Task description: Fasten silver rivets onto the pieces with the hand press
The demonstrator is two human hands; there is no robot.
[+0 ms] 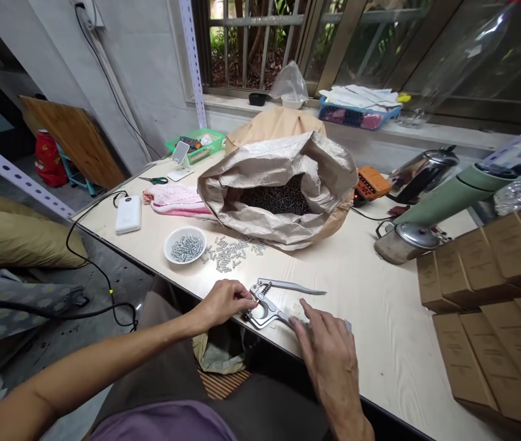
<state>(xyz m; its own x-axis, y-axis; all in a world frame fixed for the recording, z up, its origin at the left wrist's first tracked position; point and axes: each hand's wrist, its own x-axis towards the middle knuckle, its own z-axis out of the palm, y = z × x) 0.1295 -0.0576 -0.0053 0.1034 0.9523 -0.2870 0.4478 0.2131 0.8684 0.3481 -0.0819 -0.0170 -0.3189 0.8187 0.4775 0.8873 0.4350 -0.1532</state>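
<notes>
On the table near its front edge lies a silver pair of pliers (267, 309) with a coiled spring and its two handles spread apart. My left hand (224, 301) is at the pliers' jaw end, thumb and fingertips pinched together; what is between them is too small to tell. Over the lower handle rests my right hand (329, 346), its fingers stretched out and partly hiding that handle. Beyond my left hand stands a white bowl (167, 250) of small silver metal pieces. Many similar loose silver pieces (227, 252) are scattered to its right.
A large open sack (242, 174) of dark small pieces fills the table's back middle. Cardboard boxes (476, 349) are stacked at right, beside a metal mug (393, 245) and green flask (453, 190). A white power bank (129, 214) and pink cloth (175, 199) lie left.
</notes>
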